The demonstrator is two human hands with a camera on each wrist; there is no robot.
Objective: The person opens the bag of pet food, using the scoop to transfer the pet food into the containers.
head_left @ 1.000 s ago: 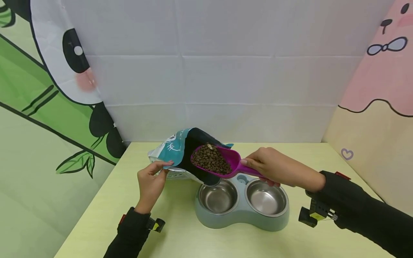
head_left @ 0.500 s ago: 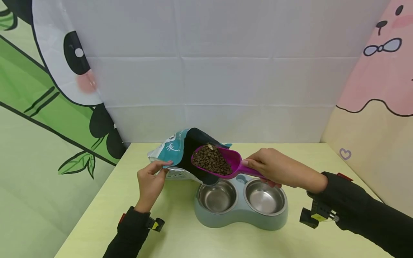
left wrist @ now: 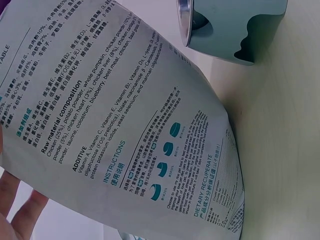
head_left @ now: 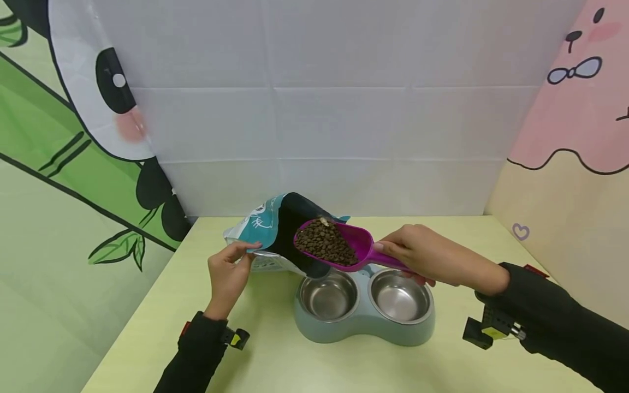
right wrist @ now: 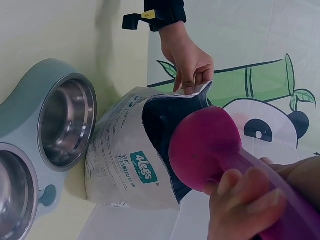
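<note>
My left hand [head_left: 228, 278] pinches the near rim of an open pet-food bag [head_left: 260, 225], white with a teal top and dark lining. In my right hand [head_left: 422, 252] is the handle of a magenta scoop [head_left: 361, 243], heaped with brown kibble [head_left: 324, 244]. The scoop's front overlaps the bag's dark mouth in the head view. The right wrist view shows the scoop's round underside [right wrist: 205, 150] at the bag's opening. Printed text covers the bag's side [left wrist: 100, 125] in the left wrist view, where left fingertips [left wrist: 30, 215] show at the edge.
A blue-grey double pet feeder [head_left: 363, 325] stands just in front of the bag. Its left steel bowl [head_left: 328, 299] and right steel bowl [head_left: 400, 299] hold no kibble. Behind the pale yellow table [head_left: 275, 360] rises a white wall cover [head_left: 339, 120].
My right hand and the loaded scoop have moved slightly right, away from the bag. The left hand keeps its grip on the bag. The head view has shifted a little.
</note>
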